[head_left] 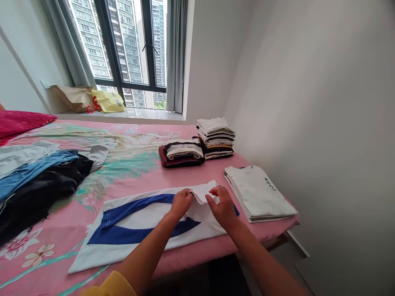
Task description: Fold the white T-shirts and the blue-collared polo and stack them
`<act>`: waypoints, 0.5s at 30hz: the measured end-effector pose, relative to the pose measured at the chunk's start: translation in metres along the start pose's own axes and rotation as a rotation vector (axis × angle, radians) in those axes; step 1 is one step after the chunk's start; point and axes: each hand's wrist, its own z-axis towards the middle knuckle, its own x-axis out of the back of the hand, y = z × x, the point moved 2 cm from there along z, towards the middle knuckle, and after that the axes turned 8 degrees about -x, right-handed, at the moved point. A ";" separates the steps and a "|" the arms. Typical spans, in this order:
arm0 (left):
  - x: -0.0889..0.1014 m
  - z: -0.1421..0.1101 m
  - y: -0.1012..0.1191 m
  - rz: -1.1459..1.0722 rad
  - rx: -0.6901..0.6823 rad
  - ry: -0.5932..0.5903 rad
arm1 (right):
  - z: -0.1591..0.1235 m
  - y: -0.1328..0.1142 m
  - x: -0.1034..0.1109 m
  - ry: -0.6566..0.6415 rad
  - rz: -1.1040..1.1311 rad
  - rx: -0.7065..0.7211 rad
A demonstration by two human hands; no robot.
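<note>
A white shirt with blue bands [129, 234] lies lengthwise along the near edge of the bed, folded into a long strip. My left hand [182, 202] is closed on its white cloth near the right end, lifting a bit of it. Beside it, my right hand [222, 205] is at the raised white edge, thumb and forefinger apart in a loose curve; whether they touch the cloth is hard to make out. Just right of that hand sits a folded stack of white shirts [256, 191] with small black lettering on top.
Farther back stand a tall pile of folded clothes [216, 137] and a lower dark pile [181, 153]. Loose clothes [46, 176] lie heaped on the left of the pink flowered bed [138, 168]. Paper bag [72, 98] and yellow bag [108, 101] rest on the windowsill. A wall rises at right.
</note>
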 end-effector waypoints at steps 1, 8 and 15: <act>0.005 0.009 -0.003 0.001 0.008 -0.009 | -0.007 0.002 0.002 -0.028 0.001 -0.007; 0.026 0.040 0.010 0.125 -0.093 -0.039 | -0.048 0.013 -0.031 -0.663 -0.137 0.165; 0.021 0.028 0.033 0.257 -0.298 -0.165 | 0.002 0.019 -0.094 -0.707 -0.202 0.128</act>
